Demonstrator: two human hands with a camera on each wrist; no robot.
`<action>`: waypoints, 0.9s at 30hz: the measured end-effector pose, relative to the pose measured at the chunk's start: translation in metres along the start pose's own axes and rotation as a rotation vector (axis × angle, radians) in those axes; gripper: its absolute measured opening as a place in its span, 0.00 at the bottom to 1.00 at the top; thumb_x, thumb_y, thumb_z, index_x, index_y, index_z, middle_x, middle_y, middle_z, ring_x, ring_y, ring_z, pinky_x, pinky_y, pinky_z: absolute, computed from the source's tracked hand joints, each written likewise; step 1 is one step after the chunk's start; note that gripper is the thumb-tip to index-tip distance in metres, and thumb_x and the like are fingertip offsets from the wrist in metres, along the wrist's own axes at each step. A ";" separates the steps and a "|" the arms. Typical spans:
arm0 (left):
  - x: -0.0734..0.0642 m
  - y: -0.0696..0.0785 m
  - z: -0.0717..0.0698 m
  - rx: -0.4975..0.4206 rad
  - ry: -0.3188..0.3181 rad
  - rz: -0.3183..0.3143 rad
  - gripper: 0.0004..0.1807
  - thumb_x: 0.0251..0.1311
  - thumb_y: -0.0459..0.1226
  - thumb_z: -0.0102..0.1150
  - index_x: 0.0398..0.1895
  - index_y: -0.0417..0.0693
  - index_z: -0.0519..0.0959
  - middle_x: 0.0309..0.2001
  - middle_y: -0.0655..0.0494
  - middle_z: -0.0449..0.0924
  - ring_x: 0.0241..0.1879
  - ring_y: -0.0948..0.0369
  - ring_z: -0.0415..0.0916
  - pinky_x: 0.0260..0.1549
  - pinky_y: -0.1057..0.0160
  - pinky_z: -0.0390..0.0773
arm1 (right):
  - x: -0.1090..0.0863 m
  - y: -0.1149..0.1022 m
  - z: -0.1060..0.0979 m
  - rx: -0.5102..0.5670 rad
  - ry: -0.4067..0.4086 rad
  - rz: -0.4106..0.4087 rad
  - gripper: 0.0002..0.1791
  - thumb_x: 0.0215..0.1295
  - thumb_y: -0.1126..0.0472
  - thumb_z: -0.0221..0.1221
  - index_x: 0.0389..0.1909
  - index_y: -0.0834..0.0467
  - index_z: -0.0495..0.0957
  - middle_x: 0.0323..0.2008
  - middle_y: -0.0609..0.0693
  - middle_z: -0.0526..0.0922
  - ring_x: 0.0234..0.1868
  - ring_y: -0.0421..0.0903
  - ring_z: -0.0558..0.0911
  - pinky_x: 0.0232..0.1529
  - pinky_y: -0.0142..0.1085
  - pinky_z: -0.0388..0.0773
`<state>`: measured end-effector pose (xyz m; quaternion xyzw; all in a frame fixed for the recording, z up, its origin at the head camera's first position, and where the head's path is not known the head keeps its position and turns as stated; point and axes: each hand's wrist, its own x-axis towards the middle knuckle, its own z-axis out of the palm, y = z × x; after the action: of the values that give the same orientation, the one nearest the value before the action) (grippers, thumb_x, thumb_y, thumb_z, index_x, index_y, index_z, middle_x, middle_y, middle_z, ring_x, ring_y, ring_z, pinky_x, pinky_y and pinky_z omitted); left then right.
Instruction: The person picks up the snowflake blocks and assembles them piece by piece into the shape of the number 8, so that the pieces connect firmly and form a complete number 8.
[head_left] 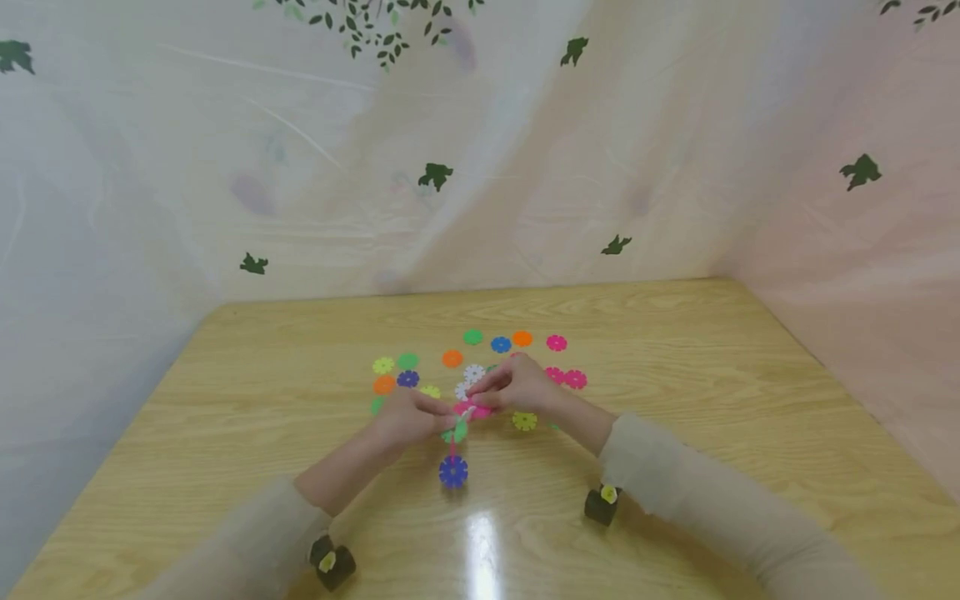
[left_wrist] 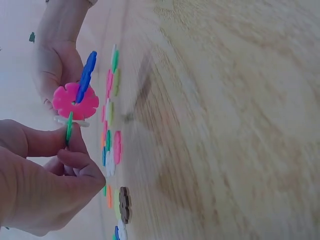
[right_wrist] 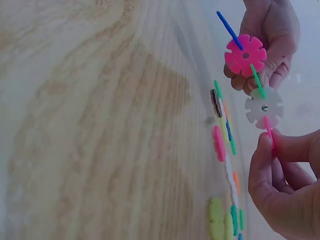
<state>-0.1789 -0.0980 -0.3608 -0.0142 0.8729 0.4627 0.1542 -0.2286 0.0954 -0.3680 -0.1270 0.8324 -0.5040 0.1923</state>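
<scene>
Between the two hands hangs a chain of slotted, flower-shaped plastic discs joined edge to edge. A blue disc (head_left: 453,472) is at its lower end, followed by a pink disc (left_wrist: 82,107), a green disc (right_wrist: 257,80), a white disc (right_wrist: 256,111) and a second pink disc (right_wrist: 269,134). My left hand (head_left: 408,419) pinches the green disc between thumb and fingers. With thumb and fingertips, my right hand (head_left: 525,385) grips the second pink disc, whose edge meets the white one. The chain is held above the table.
Loose discs lie spread on the wooden table (head_left: 262,400) beyond and around the hands, among them an orange disc (head_left: 452,358), a yellow disc (head_left: 524,422) and a blue disc (head_left: 501,344). A pale curtain with leaf prints (head_left: 337,208) surrounds the table's back and sides.
</scene>
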 end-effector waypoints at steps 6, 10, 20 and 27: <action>-0.001 0.001 -0.002 -0.003 0.015 -0.003 0.13 0.55 0.36 0.66 0.42 0.38 0.85 0.46 0.41 0.85 0.49 0.49 0.79 0.51 0.49 0.79 | 0.001 0.007 0.005 0.117 0.038 0.081 0.13 0.57 0.61 0.67 0.43 0.60 0.85 0.42 0.55 0.88 0.32 0.37 0.84 0.39 0.31 0.84; 0.001 -0.002 -0.003 -0.062 0.013 -0.005 0.13 0.55 0.37 0.66 0.42 0.40 0.85 0.45 0.45 0.85 0.43 0.57 0.81 0.47 0.57 0.83 | 0.001 0.008 0.004 0.208 0.054 0.138 0.15 0.59 0.59 0.66 0.46 0.60 0.84 0.44 0.56 0.87 0.34 0.38 0.85 0.42 0.32 0.85; 0.001 -0.006 -0.001 -0.267 -0.001 -0.014 0.14 0.56 0.35 0.66 0.44 0.37 0.83 0.46 0.43 0.85 0.32 0.65 0.83 0.41 0.64 0.85 | 0.004 0.004 -0.005 0.419 0.003 0.234 0.16 0.64 0.65 0.60 0.52 0.66 0.79 0.37 0.53 0.88 0.36 0.42 0.87 0.45 0.35 0.85; -0.001 -0.006 0.001 -0.331 -0.022 -0.035 0.15 0.56 0.32 0.65 0.45 0.34 0.82 0.40 0.42 0.86 0.28 0.65 0.83 0.38 0.64 0.86 | 0.007 0.005 -0.005 0.515 -0.049 0.268 0.18 0.65 0.67 0.58 0.54 0.69 0.76 0.30 0.48 0.87 0.34 0.41 0.86 0.44 0.33 0.85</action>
<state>-0.1764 -0.1008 -0.3658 -0.0494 0.7825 0.5977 0.1673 -0.2372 0.0987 -0.3716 0.0247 0.6817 -0.6655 0.3031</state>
